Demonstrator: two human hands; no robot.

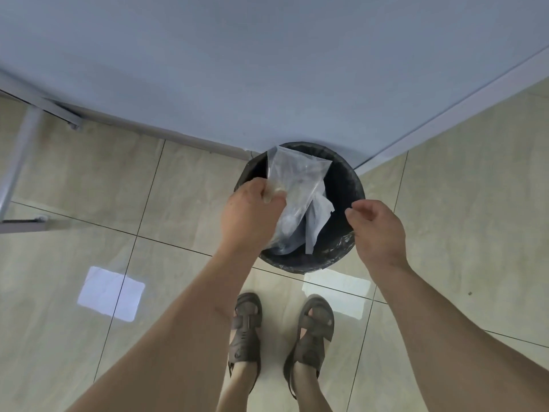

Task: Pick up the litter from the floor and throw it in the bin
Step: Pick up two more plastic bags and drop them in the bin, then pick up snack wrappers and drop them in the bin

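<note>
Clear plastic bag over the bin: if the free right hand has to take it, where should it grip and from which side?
Probably the bag's far upper corner. The clear plastic bag hangs over the bin, pinched at its near left edge by the left hand; that corner sticks out flat and unobstructed. The right hand could come from the right, above the white paper.

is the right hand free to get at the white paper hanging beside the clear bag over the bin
Probably yes: the right hand holds nothing and hovers over the bin rim, with open space between it and the white paper. The left hand grips only the clear plastic bag.
</note>
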